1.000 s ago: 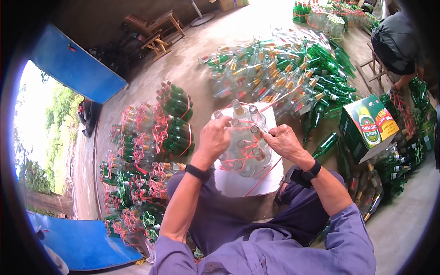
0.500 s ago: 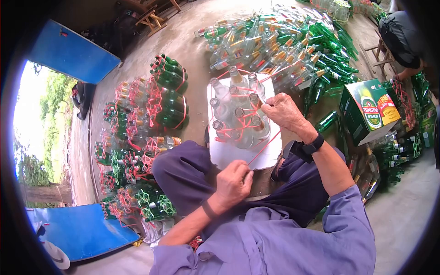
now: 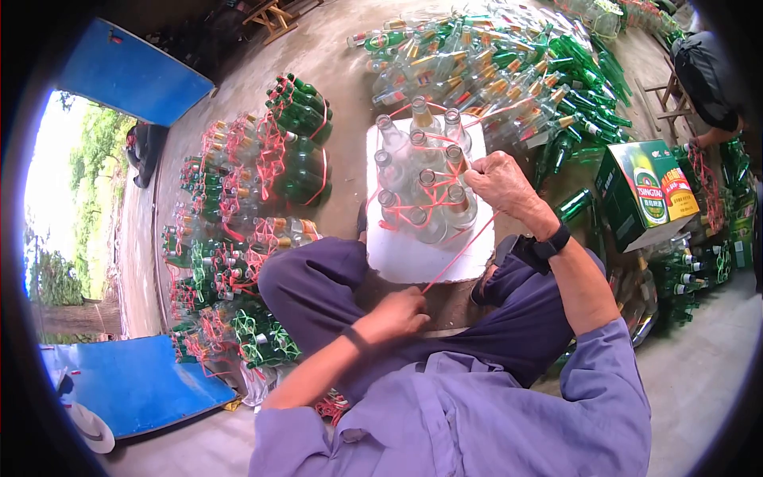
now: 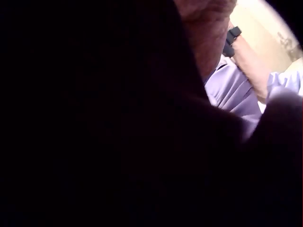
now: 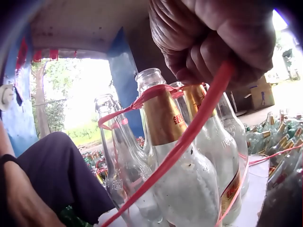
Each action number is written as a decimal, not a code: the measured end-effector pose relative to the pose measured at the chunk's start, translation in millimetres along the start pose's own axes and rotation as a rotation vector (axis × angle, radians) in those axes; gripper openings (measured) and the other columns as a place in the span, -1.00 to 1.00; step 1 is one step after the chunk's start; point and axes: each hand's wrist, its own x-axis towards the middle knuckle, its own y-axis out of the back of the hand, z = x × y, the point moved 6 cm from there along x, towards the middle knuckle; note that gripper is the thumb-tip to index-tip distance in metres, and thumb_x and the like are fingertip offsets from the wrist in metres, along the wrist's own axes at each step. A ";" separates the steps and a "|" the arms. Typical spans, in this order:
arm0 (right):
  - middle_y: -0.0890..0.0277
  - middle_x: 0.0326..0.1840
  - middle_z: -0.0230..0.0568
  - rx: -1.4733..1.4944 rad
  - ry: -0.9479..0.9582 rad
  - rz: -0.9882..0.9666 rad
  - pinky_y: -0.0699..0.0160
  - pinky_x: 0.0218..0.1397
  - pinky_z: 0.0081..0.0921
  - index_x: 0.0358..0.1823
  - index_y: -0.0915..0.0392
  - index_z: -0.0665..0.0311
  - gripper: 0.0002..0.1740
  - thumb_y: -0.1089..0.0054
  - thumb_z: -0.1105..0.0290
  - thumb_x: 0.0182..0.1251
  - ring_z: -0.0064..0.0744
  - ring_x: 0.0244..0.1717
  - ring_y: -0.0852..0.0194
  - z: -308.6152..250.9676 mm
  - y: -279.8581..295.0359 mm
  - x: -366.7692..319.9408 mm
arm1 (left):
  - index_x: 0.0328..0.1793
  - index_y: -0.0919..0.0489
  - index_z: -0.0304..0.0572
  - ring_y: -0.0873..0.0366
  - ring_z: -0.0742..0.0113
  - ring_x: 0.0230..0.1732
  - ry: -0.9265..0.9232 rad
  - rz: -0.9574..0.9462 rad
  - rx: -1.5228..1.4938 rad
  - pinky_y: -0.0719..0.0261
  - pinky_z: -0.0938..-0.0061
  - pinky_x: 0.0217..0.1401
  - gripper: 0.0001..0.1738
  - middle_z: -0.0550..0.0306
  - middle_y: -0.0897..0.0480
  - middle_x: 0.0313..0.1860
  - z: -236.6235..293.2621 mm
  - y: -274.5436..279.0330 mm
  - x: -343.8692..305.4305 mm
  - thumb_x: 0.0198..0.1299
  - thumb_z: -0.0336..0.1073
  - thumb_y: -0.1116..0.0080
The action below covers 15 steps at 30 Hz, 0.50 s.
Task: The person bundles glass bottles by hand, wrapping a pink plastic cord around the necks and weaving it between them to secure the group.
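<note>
Several clear glass bottles (image 3: 430,230) stand upright in a cluster on a white board (image 3: 389,266), red plastic strap (image 5: 182,144) looped around their necks. My right hand (image 3: 506,189) grips the strap beside the bottle necks at the cluster's right side. In the right wrist view its curled fingers are over a gold-foiled neck (image 5: 163,118), and the strap slants down from them. Low over the lap, my left hand (image 3: 400,313) holds the strap's other stretch, which runs straight between the two hands. The left wrist view is mostly dark.
Bundles of strapped bottles (image 3: 298,171) stand on the left. A heap of loose green and clear bottles (image 3: 485,67) spreads beyond the board. A Tsingtao carton (image 3: 648,195) stands at right, near another person (image 3: 707,83) bending over bottles. Blue door panels (image 3: 131,71) flank the doorway.
My left hand has left the bottle tops and come down toward the lap, drawing the strap along. My right hand stays by the bottle necks. The head view has shifted.
</note>
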 end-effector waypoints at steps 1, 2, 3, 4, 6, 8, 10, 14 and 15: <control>0.02 -0.74 -0.16 -0.001 0.029 0.010 -0.27 -0.56 -0.32 -0.61 -0.33 0.53 -0.64 -0.07 0.34 0.17 -0.49 -0.70 -0.03 -3.3 -0.8 0.0 | -0.20 -0.63 -0.30 -0.59 -0.19 -0.09 0.029 0.001 0.079 -0.57 0.06 0.01 -0.67 -0.17 -0.58 -0.16 2.9 17.6 -5.9 0.19 -0.13 -0.25; 0.02 -0.74 -0.16 0.005 0.036 0.008 -0.27 -0.56 -0.32 -0.61 -0.33 0.53 -0.64 -0.07 0.34 0.17 -0.49 -0.70 -0.03 -3.2 -2.8 0.4 | -0.25 -0.64 -0.30 -0.61 -0.17 -0.14 0.059 0.002 0.161 -0.59 0.06 -0.04 -0.68 -0.16 -0.59 -0.22 4.4 35.9 -12.5 0.18 -0.13 -0.25; 0.04 -0.73 -0.14 -0.008 0.033 0.000 -0.27 -0.56 -0.31 -0.60 -0.32 0.53 -0.65 -0.06 0.34 0.17 -0.47 -0.70 -0.02 -0.2 -4.5 1.0 | -0.30 -0.65 -0.30 -0.63 -0.15 -0.21 0.042 0.048 0.216 -0.59 0.07 -0.08 -0.69 -0.14 -0.61 -0.27 7.4 56.2 -18.9 0.16 -0.13 -0.26; 0.05 -0.72 -0.11 -0.023 0.031 -0.007 -0.27 -0.56 -0.29 -0.60 -0.32 0.53 -0.65 -0.06 0.35 0.16 -0.45 -0.70 -0.01 1.5 -4.8 2.0 | -0.36 -0.65 -0.29 -0.64 -0.13 -0.27 0.022 0.095 0.272 -0.60 0.08 -0.13 -0.69 -0.11 -0.62 -0.33 10.9 76.2 -23.6 0.15 -0.14 -0.27; 0.08 -0.71 -0.14 -0.012 0.045 -0.007 -0.27 -0.55 -0.27 -0.59 -0.34 0.55 -0.66 -0.05 0.36 0.16 -0.43 -0.68 0.03 0.0 -4.3 2.0 | -0.46 -0.65 -0.26 -0.62 -0.11 -0.39 -0.009 0.255 0.347 -0.57 0.11 -0.27 -0.72 -0.07 -0.61 -0.47 17.3 115.3 -34.5 0.09 -0.17 -0.33; 0.01 -0.74 -0.02 -0.027 0.055 -0.008 -0.33 -0.54 -0.25 -0.59 -0.38 0.56 -0.67 -0.05 0.37 0.16 -0.40 -0.72 -0.06 1.1 -4.0 2.0 | -0.45 -0.66 -0.24 -0.60 -0.11 -0.41 0.080 0.282 0.376 -0.53 0.11 -0.30 -0.73 -0.06 -0.61 -0.47 5.1 141.8 -50.7 0.05 -0.17 -0.38; -0.06 -0.75 0.04 -0.056 0.089 0.028 -0.37 -0.52 -0.24 -0.59 -0.40 0.56 -0.67 -0.06 0.37 0.17 -0.36 -0.73 -0.13 8.9 -3.9 4.0 | -0.45 -0.66 -0.23 -0.60 -0.10 -0.41 0.170 0.367 0.471 -0.51 0.11 -0.31 -0.72 -0.06 -0.60 -0.48 2.6 169.0 -71.0 0.03 -0.16 -0.41; -0.27 -0.72 0.21 -0.159 0.103 0.050 -0.47 -0.47 -0.19 -0.58 -0.47 0.56 -0.68 -0.07 0.38 0.18 -0.15 -0.73 -0.34 15.5 4.2 6.8 | -0.44 -0.68 -0.23 -0.58 -0.11 -0.39 0.267 0.505 0.731 -0.50 0.08 -0.26 -0.73 -0.07 -0.57 -0.52 3.1 229.3 -118.2 -0.01 -0.16 -0.42; -0.27 -0.72 0.21 -0.161 0.104 0.050 -0.47 -0.47 -0.19 -0.58 -0.47 0.56 -0.68 -0.07 0.38 0.18 -0.15 -0.73 -0.34 18.2 4.0 7.8 | -0.41 -0.70 -0.20 -0.58 -0.10 -0.40 0.270 0.589 0.706 -0.49 0.07 -0.26 -0.77 -0.06 -0.56 -0.52 2.5 247.4 -131.9 -0.01 -0.19 -0.41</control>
